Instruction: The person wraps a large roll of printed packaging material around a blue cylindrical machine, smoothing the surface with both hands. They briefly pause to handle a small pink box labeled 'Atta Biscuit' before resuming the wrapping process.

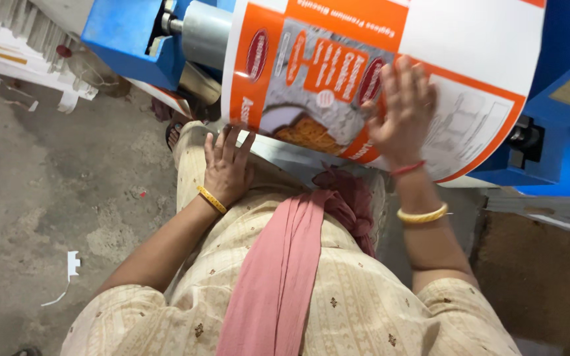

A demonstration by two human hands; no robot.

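A wide roll of printed packaging film (338, 72), white with orange panels and a grey picture area, sits on a blue machine (123, 33). My right hand (402, 109) lies flat on the printed face of the roll, fingers spread. My left hand (227, 166) reaches under the roll's lower edge, fingers curled up against the film's underside near its left end. Both wrists wear yellow bangles, and the right wrist also has a red thread.
A metal shaft (202, 29) runs from the blue frame into the roll's left end. Another blue machine part (562, 125) stands at the right. Paper scraps (72, 264) lie on the grey concrete floor at the left. A pink scarf (285, 264) hangs down my front.
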